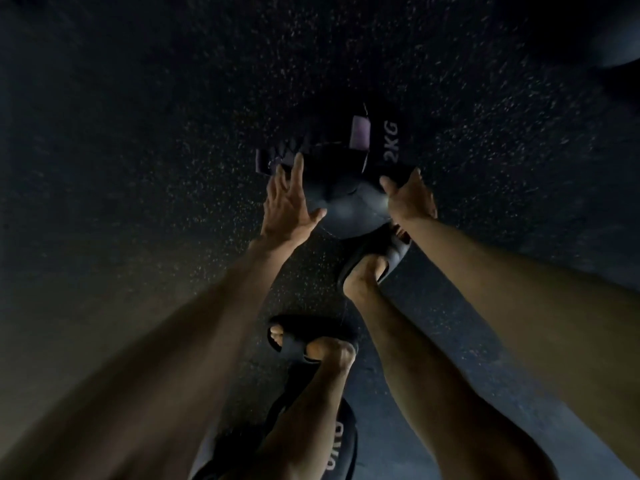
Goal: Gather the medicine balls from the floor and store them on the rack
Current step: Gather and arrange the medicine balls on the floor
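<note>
A dark medicine ball (349,174) marked "2KG", with a purple panel, lies on the speckled black floor (138,133) in the middle of the view. My left hand (287,202) lies against the ball's left side, fingers straight and spread. On its right side, my right hand (410,199) has its fingers curled round the ball's edge. Both arms reach down from the bottom corners. The scene is dim and the ball's outline is hard to make out. No rack is in view.
My two feet in dark slides (377,258) (311,337) stand just below the ball, the right foot touching it. A second dark ball with white lettering (332,441) lies by my legs at the bottom. A dark rounded shape (620,29) sits top right.
</note>
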Action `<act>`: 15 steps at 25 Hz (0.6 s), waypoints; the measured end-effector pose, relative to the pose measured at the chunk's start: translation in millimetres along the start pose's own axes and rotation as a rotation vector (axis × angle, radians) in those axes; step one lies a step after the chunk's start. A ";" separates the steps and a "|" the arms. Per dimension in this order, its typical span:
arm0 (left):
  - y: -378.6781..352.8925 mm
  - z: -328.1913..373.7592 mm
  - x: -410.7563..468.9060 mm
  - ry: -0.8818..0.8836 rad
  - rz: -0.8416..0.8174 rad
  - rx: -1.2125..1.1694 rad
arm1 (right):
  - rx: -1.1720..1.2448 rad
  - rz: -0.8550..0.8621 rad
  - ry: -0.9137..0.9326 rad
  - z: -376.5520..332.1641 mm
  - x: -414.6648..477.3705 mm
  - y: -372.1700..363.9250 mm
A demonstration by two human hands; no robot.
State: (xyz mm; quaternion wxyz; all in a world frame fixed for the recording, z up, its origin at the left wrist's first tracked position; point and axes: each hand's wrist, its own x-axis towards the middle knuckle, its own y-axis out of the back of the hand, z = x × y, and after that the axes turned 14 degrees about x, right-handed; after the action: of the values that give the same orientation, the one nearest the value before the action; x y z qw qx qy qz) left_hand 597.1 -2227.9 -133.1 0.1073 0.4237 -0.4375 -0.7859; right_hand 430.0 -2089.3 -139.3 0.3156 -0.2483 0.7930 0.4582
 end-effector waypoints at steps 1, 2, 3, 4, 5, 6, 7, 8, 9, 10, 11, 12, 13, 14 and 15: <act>2.4 12.7 11.9 -0.001 -0.028 0.003 | 0.047 0.034 -0.020 -4.7 17.0 15.8; 5.6 25.5 22.4 -0.010 -0.043 0.004 | 0.085 0.060 -0.054 -8.2 30.5 29.7; 10.1 39.7 32.0 -0.033 -0.049 0.010 | 0.103 0.079 -0.075 -10.3 40.3 42.0; 15.1 54.6 43.0 -0.053 -0.052 0.018 | 0.095 0.092 -0.069 -11.0 47.3 53.4; 20.0 69.3 56.0 -0.059 -0.050 0.022 | 0.076 0.097 -0.027 -11.5 51.6 63.1; 26.1 83.5 66.9 -0.061 -0.042 0.030 | 0.053 0.092 0.048 -10.7 51.3 69.2; 32.9 98.1 77.4 -0.063 -0.026 0.033 | 0.038 0.075 0.142 -9.2 48.7 73.7; 39.8 114.0 90.9 -0.068 -0.014 0.034 | 0.030 0.043 0.233 -8.3 46.5 77.9; 47.5 129.1 103.7 -0.066 -0.006 0.043 | 0.010 -0.003 0.302 -7.2 43.9 79.0; 54.5 142.8 117.2 -0.068 -0.002 0.067 | -0.015 -0.044 0.338 -6.9 42.6 79.3; 61.3 155.1 130.0 -0.072 -0.003 0.093 | -0.031 -0.069 0.351 -7.7 42.7 79.6; 67.6 166.4 141.7 -0.074 -0.003 0.109 | -0.035 -0.075 0.348 -10.0 44.9 80.5; 72.9 174.1 151.2 -0.083 -0.004 0.108 | -0.029 -0.067 0.334 -14.3 48.2 82.4; 76.8 178.2 158.8 -0.106 -0.003 0.090 | -0.024 -0.055 0.315 -20.4 52.3 85.0; 80.3 179.0 163.4 -0.143 -0.003 0.060 | -0.029 -0.042 0.294 -27.3 57.0 87.5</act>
State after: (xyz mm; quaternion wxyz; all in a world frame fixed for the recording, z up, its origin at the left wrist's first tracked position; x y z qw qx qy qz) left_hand 343.8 -2256.9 -117.9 0.0619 0.3702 -0.4667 -0.8008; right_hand 324.1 -2079.4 -120.6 0.2019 -0.3336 0.8185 0.4219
